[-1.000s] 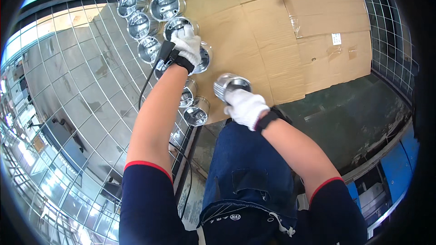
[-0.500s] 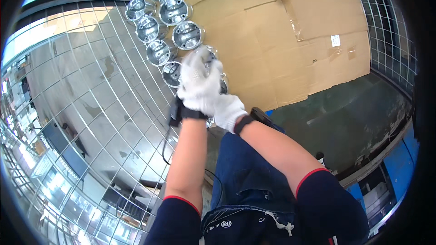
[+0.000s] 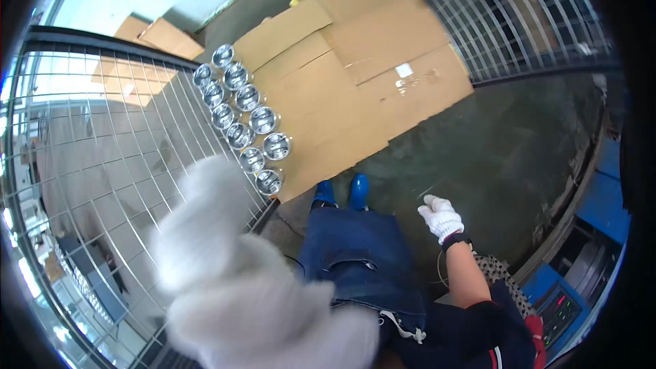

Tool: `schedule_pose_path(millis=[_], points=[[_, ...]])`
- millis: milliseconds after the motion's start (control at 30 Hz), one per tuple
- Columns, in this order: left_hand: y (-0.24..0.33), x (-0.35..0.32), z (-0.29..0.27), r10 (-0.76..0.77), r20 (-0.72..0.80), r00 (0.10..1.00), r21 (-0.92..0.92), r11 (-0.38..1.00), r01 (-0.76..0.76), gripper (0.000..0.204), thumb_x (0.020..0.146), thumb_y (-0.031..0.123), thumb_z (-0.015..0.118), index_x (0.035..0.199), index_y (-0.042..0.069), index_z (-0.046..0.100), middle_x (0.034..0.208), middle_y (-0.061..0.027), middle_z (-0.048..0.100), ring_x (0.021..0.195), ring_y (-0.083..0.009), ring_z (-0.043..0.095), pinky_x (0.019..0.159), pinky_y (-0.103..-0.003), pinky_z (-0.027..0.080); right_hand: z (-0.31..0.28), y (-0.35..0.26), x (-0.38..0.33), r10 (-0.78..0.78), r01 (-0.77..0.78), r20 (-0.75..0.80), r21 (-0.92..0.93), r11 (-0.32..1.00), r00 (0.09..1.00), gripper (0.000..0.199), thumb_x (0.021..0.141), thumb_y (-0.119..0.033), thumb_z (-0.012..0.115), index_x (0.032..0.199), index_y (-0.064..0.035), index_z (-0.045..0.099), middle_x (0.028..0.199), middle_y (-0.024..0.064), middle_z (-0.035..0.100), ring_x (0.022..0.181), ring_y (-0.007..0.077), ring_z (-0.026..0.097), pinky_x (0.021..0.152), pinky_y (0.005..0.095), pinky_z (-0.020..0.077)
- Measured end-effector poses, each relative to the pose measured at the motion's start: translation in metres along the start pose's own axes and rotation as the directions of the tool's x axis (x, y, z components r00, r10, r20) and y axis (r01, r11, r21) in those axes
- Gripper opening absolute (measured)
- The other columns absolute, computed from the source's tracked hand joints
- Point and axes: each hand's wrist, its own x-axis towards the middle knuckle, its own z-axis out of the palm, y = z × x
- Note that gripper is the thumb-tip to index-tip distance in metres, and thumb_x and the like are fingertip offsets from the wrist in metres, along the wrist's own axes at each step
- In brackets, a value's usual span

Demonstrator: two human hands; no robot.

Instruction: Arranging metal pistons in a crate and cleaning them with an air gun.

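Observation:
My left hand, in a white knit glove, looms large and smeared by motion close to the camera. Its fingers cannot be made out, nor whether anything is in them. My right hand, gloved the same way with a dark band at the wrist, hangs over the dark floor to the right of my apron. Its fingers are loosely bent and a little apart, with nothing visible in them. Several shiny metal pistons stand in two rows along the left edge of flattened cardboard, apart from both hands.
A wire mesh fence runs along the left, and another mesh panel stands at the far right. Folded cardboard pieces lie beyond the left fence. A blue machine with a control panel is at lower right. My blue boots stand near the cardboard.
Both hands have left the pistons, where they were together. The left has come up close to the camera; the right has swung out to the right. My view has shifted, and more pistons show.

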Motion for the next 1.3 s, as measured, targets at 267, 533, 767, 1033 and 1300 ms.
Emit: schedule_pose_path(millis=[267,533,767,1033,1300], points=[[0.080,0.044,-0.134,0.384,0.534,0.753,0.260,0.773,-0.579,0.037,0.102,0.019,0.047,0.137,0.008,0.048,0.128,-0.0186,0.055,0.113,-0.0382,0.062,0.106,-0.053,0.046,0.047,0.043,-0.133,-0.069,0.091,-0.105,0.215,0.972,0.992,0.053,0.093,-0.035,0.064,0.133,-0.0003,0.060,0.134,0.0212,0.062,0.128,0.0339,0.056,0.110,0.0383,0.0425],[0.174,0.047,-0.099,0.868,-0.283,0.408,-0.334,0.310,-0.890,0.010,0.081,0.003,0.067,0.089,-0.001,0.062,0.087,-0.0137,0.065,0.064,-0.0205,0.060,0.068,-0.052,0.056,0.128,0.061,-0.278,-0.045,0.137,-0.226,0.410,0.902,0.973,0.037,0.091,-0.037,0.063,0.108,-0.0050,0.067,0.105,0.0232,0.069,0.102,0.0339,0.069,0.086,0.0434,0.0530],[0.247,-0.070,-0.117,0.542,0.364,0.758,-0.657,0.726,-0.204,0.043,0.063,-0.001,0.070,0.106,0.006,0.073,0.099,-0.0112,0.069,0.104,-0.0328,0.065,0.088,-0.045,0.053,0.272,0.124,-0.421,-0.081,0.075,0.345,0.032,0.997,0.935,0.049,0.091,-0.047,0.055,0.112,-0.0056,0.069,0.102,0.0173,0.071,0.095,0.0344,0.068,0.079,0.0454,0.0507],[0.236,-0.157,-0.119,0.658,0.548,0.516,-0.680,0.710,-0.181,0.039,0.069,0.007,0.072,0.108,0.010,0.071,0.088,-0.0061,0.071,0.096,-0.0296,0.067,0.077,-0.042,0.055,0.410,0.209,-0.551,0.178,-0.350,0.648,0.145,0.926,0.741,0.045,0.086,-0.044,0.060,0.108,-0.0052,0.069,0.098,0.0130,0.071,0.087,0.0317,0.067,0.069,0.0454,0.0513],[0.306,-0.244,-0.126,0.682,0.655,0.326,-0.671,0.723,-0.164,0.035,0.080,0.018,0.067,0.114,0.012,0.069,0.095,-0.0098,0.071,0.098,-0.0312,0.066,0.081,-0.044,0.055,0.474,0.237,-0.644,0.417,-0.580,0.408,0.489,0.651,0.812,0.041,0.084,-0.041,0.063,0.103,-0.0056,0.068,0.094,0.0118,0.069,0.083,0.0306,0.067,0.067,0.0444,0.0516]])
